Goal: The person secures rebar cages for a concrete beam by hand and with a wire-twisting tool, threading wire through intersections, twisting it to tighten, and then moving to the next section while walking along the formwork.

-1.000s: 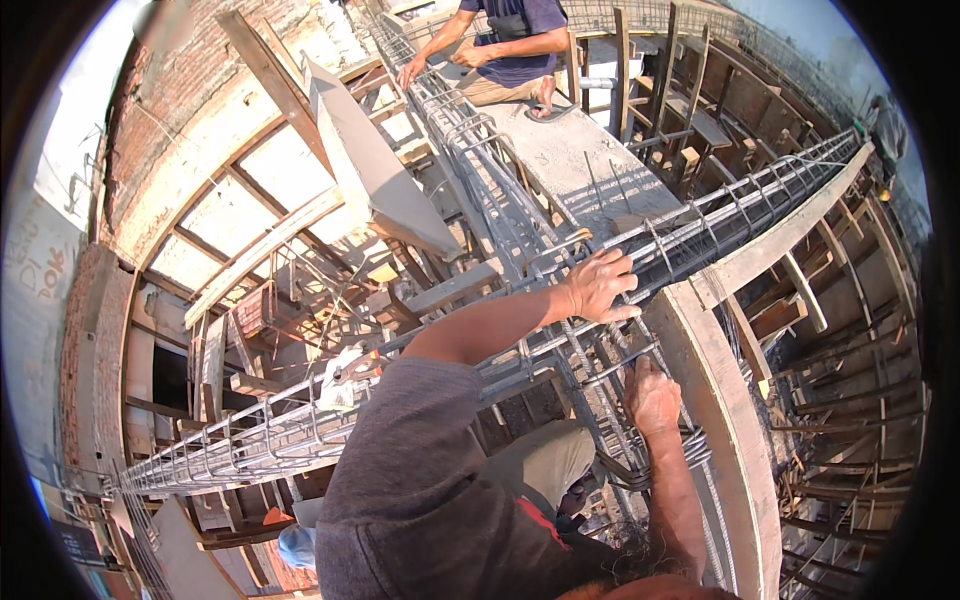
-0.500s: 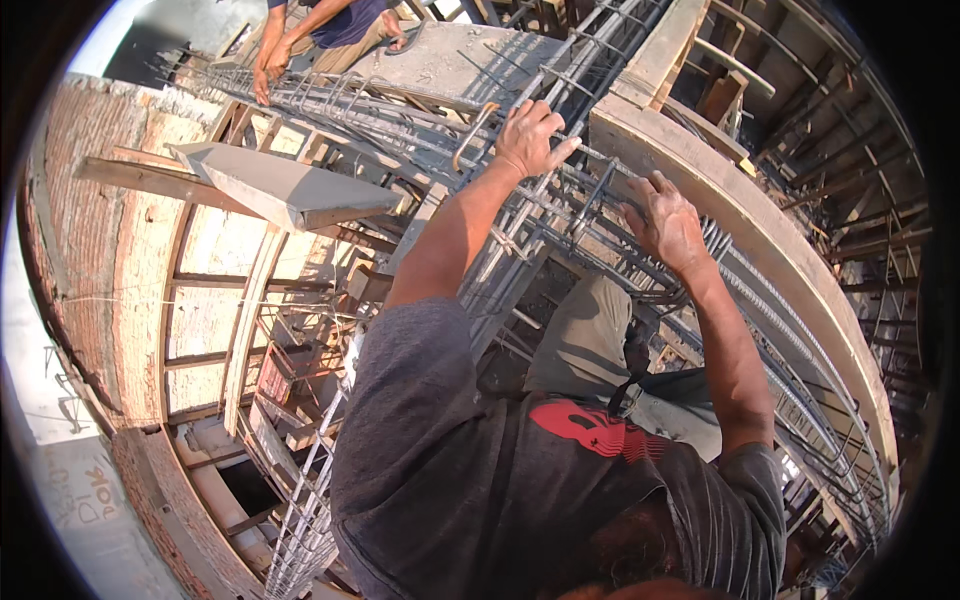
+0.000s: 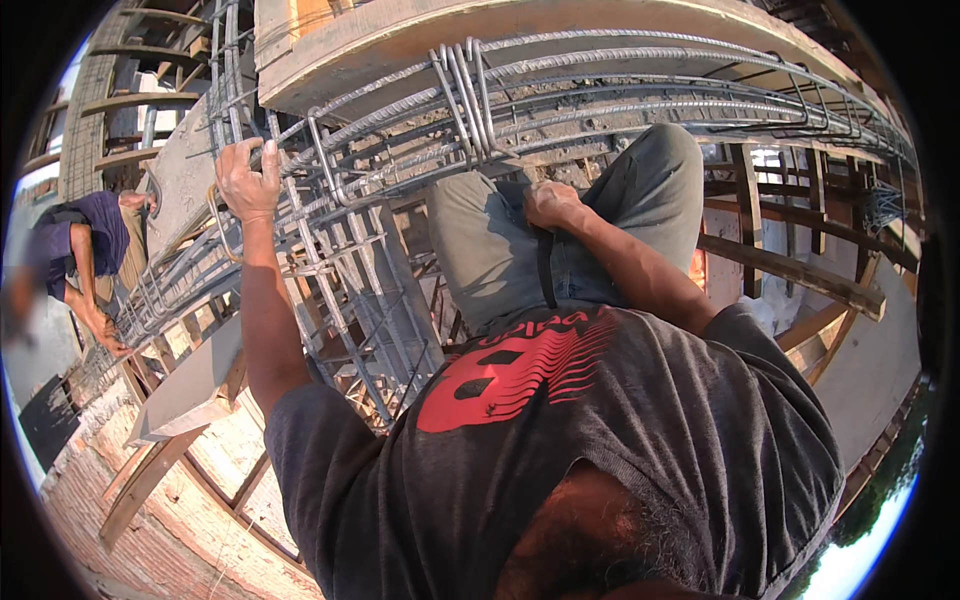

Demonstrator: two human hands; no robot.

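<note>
My left hand (image 3: 247, 180) is at the crossing of the steel bar cages, its fingers curled over a reinforcing bar and its thumb apart. Close to its wrist is a bent, hook-shaped bar (image 3: 214, 222). My right hand (image 3: 553, 205) is drawn in between my raised knees, closed, at the upper end of a dark strap (image 3: 546, 268) on my lap. What lies inside its fingers is hidden. Beyond my knees runs a long cage of ribbed bars (image 3: 600, 68), with several stirrups (image 3: 462, 98) bunched together on it.
A wooden formwork board (image 3: 400, 40) curves along the far side. At the left a co-worker (image 3: 95, 240) bends over another bar cage (image 3: 170, 290). Below it are a grey slab-like piece (image 3: 185, 390) and a brick wall (image 3: 130, 520). Timber beams (image 3: 790, 270) stand at the right.
My view has turned to the right. My right hand has left the bars and come back to my lap. My left hand stays on the bars at the crossing.
</note>
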